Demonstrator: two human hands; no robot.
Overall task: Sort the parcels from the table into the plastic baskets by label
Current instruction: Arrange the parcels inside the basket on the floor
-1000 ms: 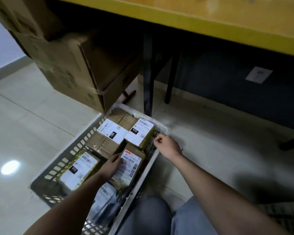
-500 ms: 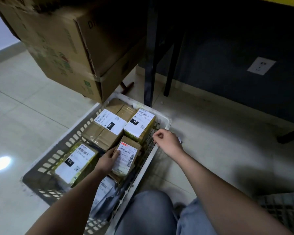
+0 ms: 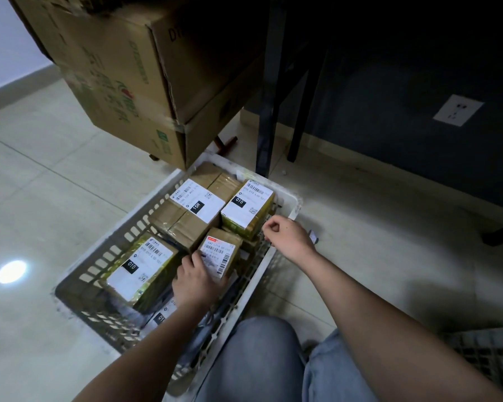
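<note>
The left hand (image 3: pixel 196 281) reaches into the white basket (image 3: pixel 105 242), fingers curled round a small parcel (image 3: pixel 219 252) near its right wall (label up). The right hand (image 3: pixel 288 235) hovers over the right rim, loosely fisted, empty. Since before, the parcel has settled lower.

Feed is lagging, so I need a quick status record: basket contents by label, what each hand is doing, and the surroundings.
basket: white slotted plastic basket on the tiled floor
parcel, far middle: brown box labelled 15H
parcel, far right: yellow-green box labelled 010
parcel, near left: yellow-green box labelled 010
parcel, centre: small brown box, red-marked label, code unreadable
left hand: grips the small brown box
right hand: fingers curled at the basket's right rim; contents, if any, hidden
surroundings: stacked cardboard cartons behind the basket
</note>
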